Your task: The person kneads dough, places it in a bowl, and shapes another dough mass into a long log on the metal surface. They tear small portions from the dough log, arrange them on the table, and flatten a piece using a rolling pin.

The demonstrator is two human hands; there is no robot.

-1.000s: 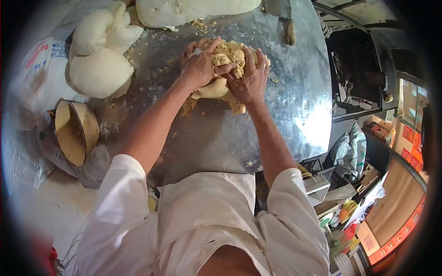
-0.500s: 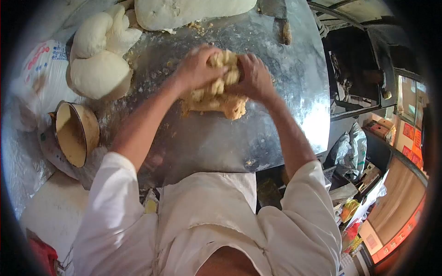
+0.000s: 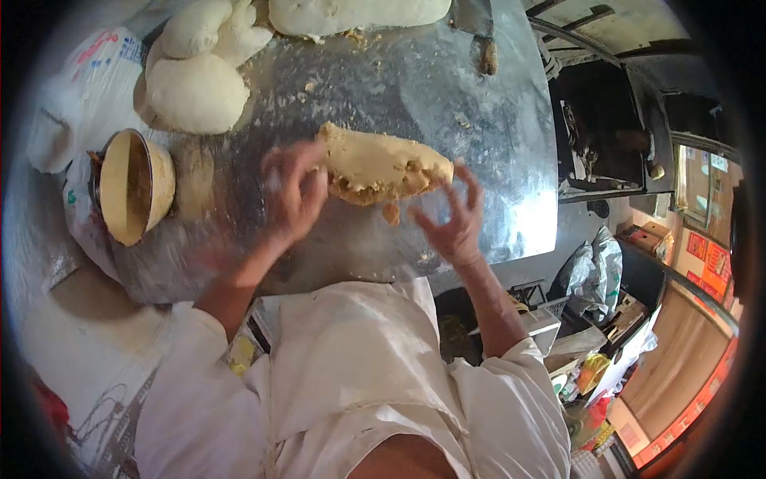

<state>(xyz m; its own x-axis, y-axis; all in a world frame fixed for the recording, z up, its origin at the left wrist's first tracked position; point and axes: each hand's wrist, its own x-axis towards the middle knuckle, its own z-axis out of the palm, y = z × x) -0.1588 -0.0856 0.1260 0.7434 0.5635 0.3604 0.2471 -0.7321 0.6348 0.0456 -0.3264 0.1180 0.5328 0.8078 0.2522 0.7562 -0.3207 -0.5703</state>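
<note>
A yellowish, crumbly log of dough (image 3: 383, 162) lies on the grey worktop, its near side rough and cracked. At its left end is my left hand (image 3: 295, 190), blurred, with fingers apart and the fingertips close to the dough. My right hand (image 3: 455, 211) is by the other end, fingers spread, the tips at or very near the dough's edge; whether they touch I cannot tell. A small crumb of dough (image 3: 391, 214) sits just in front of the log, between my hands.
Smooth white dough (image 3: 195, 94) is piled at the left, with a larger white slab (image 3: 359, 14) at the back. A yellow enamel bowl (image 3: 159, 188) lies tipped at the left edge. A wooden-handled scraper or blade (image 3: 488, 56) rests at the back right. Scattered crumbs dot the worktop (image 3: 511, 160).
My hands were gripping the crumbly dough in broken lumps; now they have come off and moved nearer me, and the dough lies as one log. The view has shifted slightly.
</note>
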